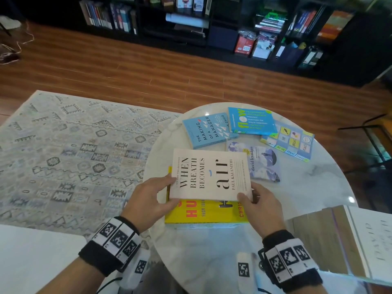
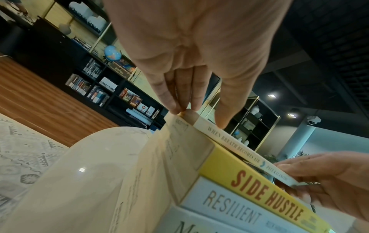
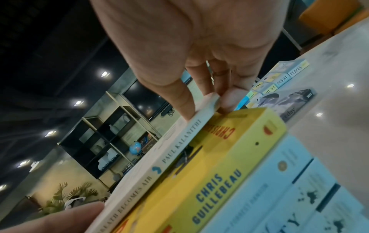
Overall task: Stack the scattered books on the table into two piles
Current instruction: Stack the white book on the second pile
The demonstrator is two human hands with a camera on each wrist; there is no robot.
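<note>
Atop the yellow book (image 1: pixel 210 213) near the bench (image 1: pixel 307 187) edge, white book (image 1: pixel 210 175) sits between my left hand (image 1: pixel 152 200) and right hand (image 1: pixel 261 204), each pinching one near corner.

Even, soft light is being thrown across the marble tabletop (image 1: pixel 297 187), where small ceiling-lamp glints are being reflected. Edges are being bent by the wide lenses (strongly in both wrist views), and near book spines are being blurred.
</note>
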